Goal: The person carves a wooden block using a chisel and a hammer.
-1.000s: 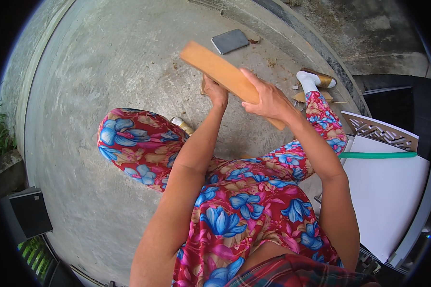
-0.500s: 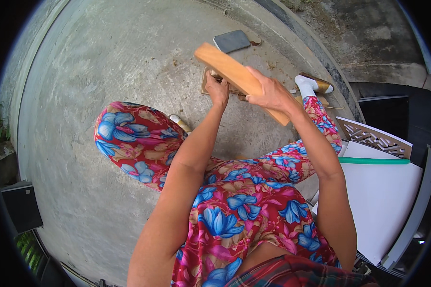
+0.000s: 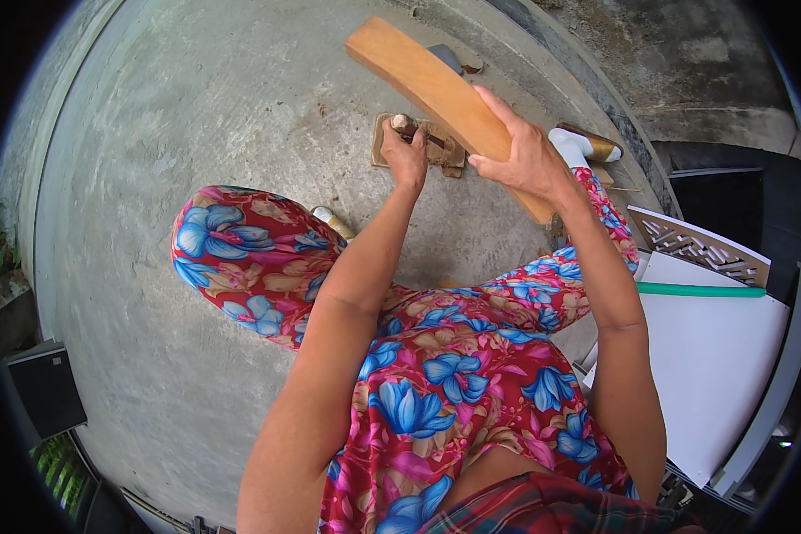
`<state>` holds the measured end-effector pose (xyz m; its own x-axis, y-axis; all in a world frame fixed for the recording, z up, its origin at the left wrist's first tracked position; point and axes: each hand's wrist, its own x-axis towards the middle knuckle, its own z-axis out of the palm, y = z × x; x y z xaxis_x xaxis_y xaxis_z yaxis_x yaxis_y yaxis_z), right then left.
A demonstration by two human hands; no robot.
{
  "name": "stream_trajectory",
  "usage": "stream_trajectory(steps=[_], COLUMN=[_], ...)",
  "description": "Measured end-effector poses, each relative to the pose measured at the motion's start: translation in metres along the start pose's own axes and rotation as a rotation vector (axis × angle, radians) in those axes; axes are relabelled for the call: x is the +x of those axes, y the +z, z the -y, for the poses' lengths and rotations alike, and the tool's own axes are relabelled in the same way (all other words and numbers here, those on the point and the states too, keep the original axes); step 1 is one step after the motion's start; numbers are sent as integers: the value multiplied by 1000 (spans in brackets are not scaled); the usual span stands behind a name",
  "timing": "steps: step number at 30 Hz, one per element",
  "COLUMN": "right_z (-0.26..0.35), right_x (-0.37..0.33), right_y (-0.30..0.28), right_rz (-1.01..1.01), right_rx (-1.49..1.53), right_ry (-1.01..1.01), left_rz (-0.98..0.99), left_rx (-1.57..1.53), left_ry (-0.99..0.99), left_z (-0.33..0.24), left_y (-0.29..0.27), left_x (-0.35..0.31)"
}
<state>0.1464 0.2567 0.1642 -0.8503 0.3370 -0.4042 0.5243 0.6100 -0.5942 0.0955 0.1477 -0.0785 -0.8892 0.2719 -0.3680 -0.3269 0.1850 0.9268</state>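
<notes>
My right hand (image 3: 532, 158) grips a thick, light-brown wooden plank (image 3: 432, 84) near its lower end, holding it slanted and raised over the floor, with the far end up to the left. Below and to the left of the plank, my left hand (image 3: 406, 158) is closed around a short tool with a pale, rounded end (image 3: 402, 122) and a darker part toward the right; its exact kind is not clear. That tool lies over a small, worn brown board (image 3: 378, 153) on the ground. The plank covers part of the board's right side.
I sit low on a grey concrete floor (image 3: 151, 258), legs spread in flowered trousers. A dark grey flat object (image 3: 445, 58) lies beyond the plank, partly covered. At the right are a white panel (image 3: 712, 356), a green tube (image 3: 703, 290) and a lattice piece (image 3: 703, 249).
My right hand has lifted the plank higher, so its far end now reaches farther up and more of the board shows. My left hand stays about where it was.
</notes>
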Motion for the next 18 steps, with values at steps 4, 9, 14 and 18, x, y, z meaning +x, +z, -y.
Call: stream_trajectory(steps=[4,9,14,18], right_z=[-22,-8,-36,-50], right_x=[10,13,12,12], right_y=[31,14,29,34], right_rz=[2,225,51,184], right_rx=[-66,-205,-55,-157], right_ry=[-156,123,-7,82], left_rz=[-55,-19,2,-38], left_rx=[-260,-24,-3,23], left_ry=[21,144,51,73], left_z=[24,-7,-10,-3], left_y=[6,4,-4,-1], left_x=[9,-5,-1,-4])
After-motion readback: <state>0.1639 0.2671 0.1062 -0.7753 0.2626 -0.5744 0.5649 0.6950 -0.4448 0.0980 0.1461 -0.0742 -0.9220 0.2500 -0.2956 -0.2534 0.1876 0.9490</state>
